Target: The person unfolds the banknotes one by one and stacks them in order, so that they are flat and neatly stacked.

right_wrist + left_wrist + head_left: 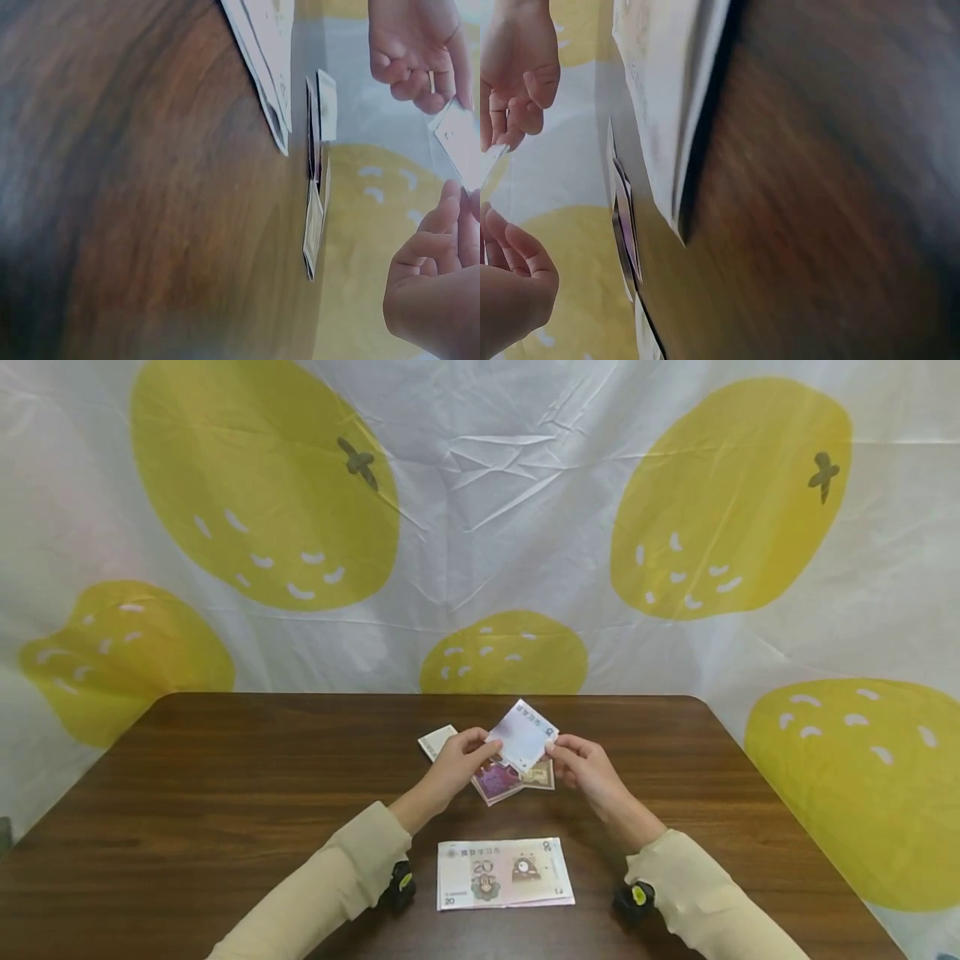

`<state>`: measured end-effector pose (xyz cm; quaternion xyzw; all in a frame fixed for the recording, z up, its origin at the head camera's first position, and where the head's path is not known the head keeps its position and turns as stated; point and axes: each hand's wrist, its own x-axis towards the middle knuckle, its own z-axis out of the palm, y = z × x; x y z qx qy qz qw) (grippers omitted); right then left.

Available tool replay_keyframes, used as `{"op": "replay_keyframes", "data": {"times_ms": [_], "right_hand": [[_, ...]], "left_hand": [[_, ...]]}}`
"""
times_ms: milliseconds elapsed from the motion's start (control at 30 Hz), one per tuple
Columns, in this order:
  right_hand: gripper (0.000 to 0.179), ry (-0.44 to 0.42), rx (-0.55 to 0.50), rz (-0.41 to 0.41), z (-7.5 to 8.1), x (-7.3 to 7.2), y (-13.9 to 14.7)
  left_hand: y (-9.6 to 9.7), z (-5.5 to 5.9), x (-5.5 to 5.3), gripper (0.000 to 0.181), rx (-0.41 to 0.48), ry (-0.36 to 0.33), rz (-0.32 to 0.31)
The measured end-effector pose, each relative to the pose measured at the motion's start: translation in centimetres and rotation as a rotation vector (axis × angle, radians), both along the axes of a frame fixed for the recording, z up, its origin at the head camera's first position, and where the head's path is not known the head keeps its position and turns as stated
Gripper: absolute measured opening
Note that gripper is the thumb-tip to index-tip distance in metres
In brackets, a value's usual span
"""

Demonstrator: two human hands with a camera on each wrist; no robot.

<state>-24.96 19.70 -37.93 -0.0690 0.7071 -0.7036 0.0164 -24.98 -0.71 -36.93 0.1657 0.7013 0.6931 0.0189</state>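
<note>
Both hands hold up a folded practice banknote (522,735), its pale face showing, above the middle of the table. My left hand (453,764) pinches its left edge between thumb and fingers. At the opposite edge, my right hand (592,772) pinches a lower corner. Beneath lie several folded notes, among them a purple one (497,781) and a brownish one (539,774); a pale note (437,742) pokes out behind the left hand. Nearer to me, between the forearms, lies a flat stack of notes (506,874) with a 20 on top. The wrist views show the held note only partly.
The dark wooden table (247,802) ends at a back edge close to a hanging white cloth (480,527) printed with yellow fruit. A black wrist device (401,887) sits at the left cuff, another (633,902) at the right.
</note>
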Motion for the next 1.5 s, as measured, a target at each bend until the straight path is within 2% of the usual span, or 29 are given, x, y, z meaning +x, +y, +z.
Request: {"op": "replay_keyframes", "data": {"times_ms": [100,167,333,500,633,833,1000,1200,1333,1500], "right_hand": [[0.013,0.016,0.062,0.005,0.0,0.0,0.1],[0.016,0.028,0.11,0.016,0.0,0.0,0.2],[0.018,0.039,0.199,0.069,-0.1,0.1,0.3],[0.017,0.052,0.249,0.11,-0.2,0.5,0.4],[0.016,0.068,0.289,0.13,-0.4,0.7,0.5],[0.017,0.067,0.36,0.136,-0.6,1.1,0.5],[0.018,0.036,0.348,0.142,-0.6,1.5,0.4],[0.022,0.024,0.294,0.196,-0.6,1.9,0.2],[0.023,0.029,0.272,0.234,-0.6,2.0,0.3],[0.021,0.059,0.257,0.265,-0.6,2.1,0.5]], "left_hand": [[-0.3,0.8,0.9,0.013,-0.065,0.04,-0.007],[-0.5,0.5,0.8,0.014,-0.099,0.066,-0.018],[-0.7,-1.4,-0.4,0.033,-0.183,0.211,-0.038],[-0.9,-1.5,-0.2,0.051,-0.298,0.361,-0.036],[-1.0,-1.4,0.0,0.05,-0.357,0.409,-0.057],[-0.9,-1.6,0.2,0.04,-0.398,0.442,-0.048],[-1.0,-1.6,0.3,0.03,-0.413,0.464,-0.019],[-1.2,-1.5,0.3,0.017,-0.38,0.48,-0.017],[-1.4,-1.4,0.3,0.007,-0.341,0.436,-0.045],[-1.8,-1.3,0.0,0.005,-0.24,0.302,-0.16]]}}
